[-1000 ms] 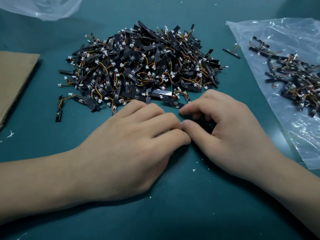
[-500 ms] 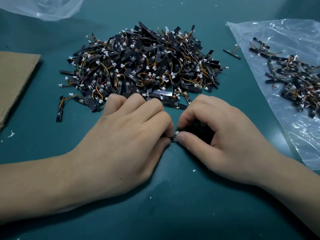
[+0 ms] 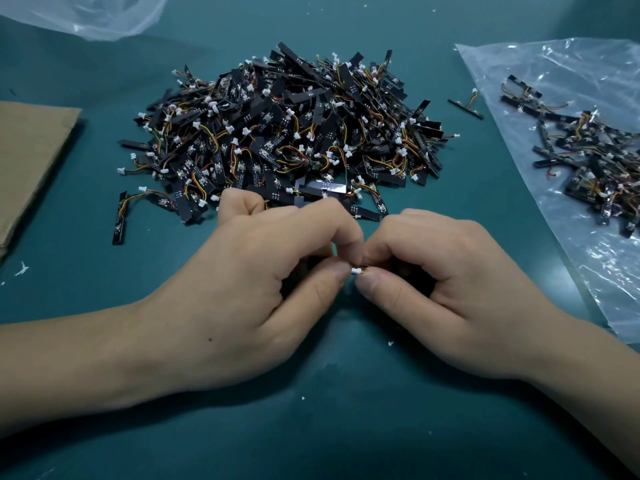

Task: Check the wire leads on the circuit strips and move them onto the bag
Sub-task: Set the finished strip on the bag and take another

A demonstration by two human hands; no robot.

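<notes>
Both hands are meeting just in front of the pile, pinching one circuit strip point(image 3: 360, 270) between them. Only its white connector and a bit of orange-yellow wire are showing at the fingertips; the strip body is hidden inside the curled fingers. The left hand point(image 3: 249, 289) is closing thumb and forefinger on the connector end. The right hand point(image 3: 446, 282) is closing thumb and forefinger on the wire side, its other fingers curling inward. Whether either grip is bearing the strip alone cannot be told.

The main pile of strips point(image 3: 287, 140) is lying on the teal worktop point(image 3: 329, 427) directly beyond the hands: black strips, white connectors, red, orange and yellow leads, all tangled. Left little finger is touching the pile's near edge. A few loose strips are trailing off the pile's left side point(image 3: 119, 220).

The clear plastic bag point(image 3: 571, 81) is lying flat at the right, carrying a smaller heap of strips point(image 3: 595, 161). One single strip point(image 3: 465, 107) is sitting on the worktop between pile and bag, just off the bag's edge.

Another crumpled clear bag point(image 3: 97, 15) is showing at top left, contents not discernible. Brown cardboard point(image 3: 31, 161) is lying at the left edge. White specks are scattering over the worktop.
</notes>
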